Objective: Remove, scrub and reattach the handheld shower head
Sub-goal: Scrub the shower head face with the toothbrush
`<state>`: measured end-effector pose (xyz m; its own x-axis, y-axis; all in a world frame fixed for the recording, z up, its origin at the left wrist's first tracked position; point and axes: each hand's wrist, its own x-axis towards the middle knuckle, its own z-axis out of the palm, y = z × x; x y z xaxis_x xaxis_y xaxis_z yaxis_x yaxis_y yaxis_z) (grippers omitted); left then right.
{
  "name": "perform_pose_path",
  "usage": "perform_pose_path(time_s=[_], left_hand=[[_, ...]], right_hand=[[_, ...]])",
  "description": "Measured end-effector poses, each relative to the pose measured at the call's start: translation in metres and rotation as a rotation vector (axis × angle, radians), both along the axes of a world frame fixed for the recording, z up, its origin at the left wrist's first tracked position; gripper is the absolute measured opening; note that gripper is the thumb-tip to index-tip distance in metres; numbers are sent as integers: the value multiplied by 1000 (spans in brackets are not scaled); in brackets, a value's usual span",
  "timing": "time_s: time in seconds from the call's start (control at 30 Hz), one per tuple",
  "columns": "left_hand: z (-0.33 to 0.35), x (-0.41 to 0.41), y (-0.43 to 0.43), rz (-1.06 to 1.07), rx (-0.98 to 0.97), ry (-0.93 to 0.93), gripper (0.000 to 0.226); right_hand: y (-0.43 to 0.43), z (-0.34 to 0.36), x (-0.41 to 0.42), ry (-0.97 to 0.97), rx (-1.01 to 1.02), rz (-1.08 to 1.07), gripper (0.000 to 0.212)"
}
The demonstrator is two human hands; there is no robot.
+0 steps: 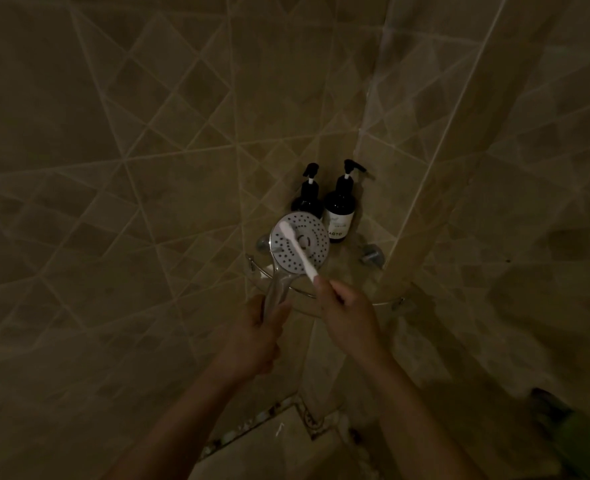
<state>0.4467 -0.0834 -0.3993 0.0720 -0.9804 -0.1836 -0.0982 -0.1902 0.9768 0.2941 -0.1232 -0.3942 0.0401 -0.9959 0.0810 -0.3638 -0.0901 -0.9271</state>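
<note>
A round chrome shower head (312, 242) with a white, dotted spray face points up toward me in a dim tiled corner. My left hand (264, 336) grips its chrome handle from below. My right hand (344, 315) pinches the end of a white toothbrush (295, 245), which lies slanted across the spray face with its bristle end at the upper left rim. No hose is visible on the handle.
Two dark pump bottles (338, 206) stand on a glass corner shelf (383, 301) with chrome rail and brackets, right behind the shower head. Beige diamond-pattern tiled walls close in on both sides. A mosaic floor border (269, 419) shows below.
</note>
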Motion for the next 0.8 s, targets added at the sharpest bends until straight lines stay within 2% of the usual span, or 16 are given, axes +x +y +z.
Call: perform_pose_path(time_s=[0.07, 0.2, 0.37, 0.5, 0.67, 0.8], left_hand=[[-1, 0, 1, -9, -13, -10, 27], [-3, 1, 1, 9, -5, -9, 27], [-4, 3, 4, 0, -40, -22, 24], [-4, 4, 4, -3, -61, -30, 23], [-6, 6, 3, 9, -39, -27, 25], [-8, 3, 1, 19, -28, -7, 26]], right_hand=[[-3, 2, -3, -69, 12, -83, 43], [0, 3, 1, 36, 63, 96, 45], [-1, 3, -2, -105, 34, -93, 46], [5, 5, 1, -63, 84, 166, 43], [0, 4, -6, -131, 24, -63, 46], [8, 4, -2, -77, 57, 163, 48]])
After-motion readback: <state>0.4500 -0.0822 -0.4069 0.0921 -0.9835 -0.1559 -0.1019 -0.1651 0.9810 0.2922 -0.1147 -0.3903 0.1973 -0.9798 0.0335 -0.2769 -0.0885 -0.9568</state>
